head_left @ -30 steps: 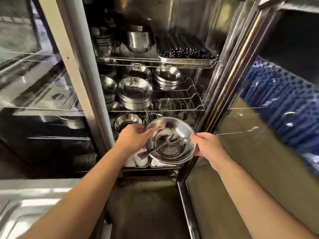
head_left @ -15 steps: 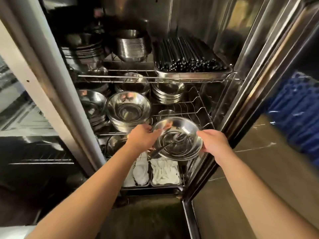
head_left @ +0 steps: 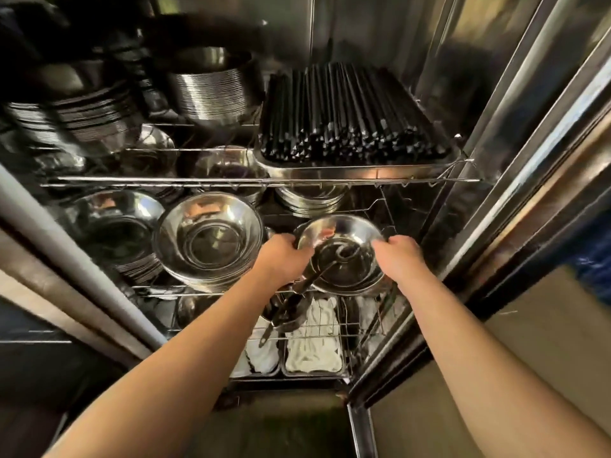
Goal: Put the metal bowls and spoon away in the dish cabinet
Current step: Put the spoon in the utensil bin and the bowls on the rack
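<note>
I hold a stack of shiny metal bowls [head_left: 340,236] with both hands over the right part of the cabinet's middle wire shelf [head_left: 165,290]. My left hand [head_left: 281,256] grips the left rim and my right hand [head_left: 398,257] grips the right rim. A metal spoon [head_left: 325,267] lies inside the top bowl, with its handle sticking out over the near rim. To the left on the same shelf stands a stack of larger metal bowls [head_left: 208,239].
A tray of black chopsticks [head_left: 347,120] and stacks of round metal dishes [head_left: 208,90] fill the top shelf. More bowls [head_left: 112,226] sit at the middle shelf's left. White cloths in trays [head_left: 314,345] lie on the bottom shelf. The open cabinet door [head_left: 529,160] stands on the right.
The view and both hands have moved closer to the cabinet. The bowls with the spoon have risen from the lower shelf's level to just over the middle shelf's right side.
</note>
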`<state>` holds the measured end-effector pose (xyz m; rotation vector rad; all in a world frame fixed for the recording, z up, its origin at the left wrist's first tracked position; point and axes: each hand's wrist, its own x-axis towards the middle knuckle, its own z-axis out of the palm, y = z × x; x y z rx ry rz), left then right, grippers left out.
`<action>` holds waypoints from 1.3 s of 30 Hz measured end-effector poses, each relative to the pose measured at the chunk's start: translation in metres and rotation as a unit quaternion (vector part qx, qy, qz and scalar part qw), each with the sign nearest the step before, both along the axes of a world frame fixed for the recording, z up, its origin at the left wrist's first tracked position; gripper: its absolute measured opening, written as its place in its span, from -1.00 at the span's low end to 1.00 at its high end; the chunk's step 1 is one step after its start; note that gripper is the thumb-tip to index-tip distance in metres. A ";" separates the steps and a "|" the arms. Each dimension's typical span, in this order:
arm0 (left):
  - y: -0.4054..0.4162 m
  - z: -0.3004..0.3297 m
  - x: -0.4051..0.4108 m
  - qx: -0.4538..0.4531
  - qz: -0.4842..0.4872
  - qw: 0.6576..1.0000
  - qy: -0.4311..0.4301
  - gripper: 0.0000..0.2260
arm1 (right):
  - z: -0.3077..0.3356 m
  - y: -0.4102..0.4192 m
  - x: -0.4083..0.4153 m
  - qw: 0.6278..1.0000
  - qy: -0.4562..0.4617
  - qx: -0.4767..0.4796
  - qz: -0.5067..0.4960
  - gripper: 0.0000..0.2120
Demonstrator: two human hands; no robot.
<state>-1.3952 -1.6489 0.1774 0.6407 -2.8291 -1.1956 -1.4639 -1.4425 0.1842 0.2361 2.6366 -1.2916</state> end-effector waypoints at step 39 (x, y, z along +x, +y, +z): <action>-0.006 -0.045 0.022 -0.093 -0.145 0.985 0.023 -0.56 | -0.021 -0.047 -0.010 0.957 0.078 0.233 0.153 -0.66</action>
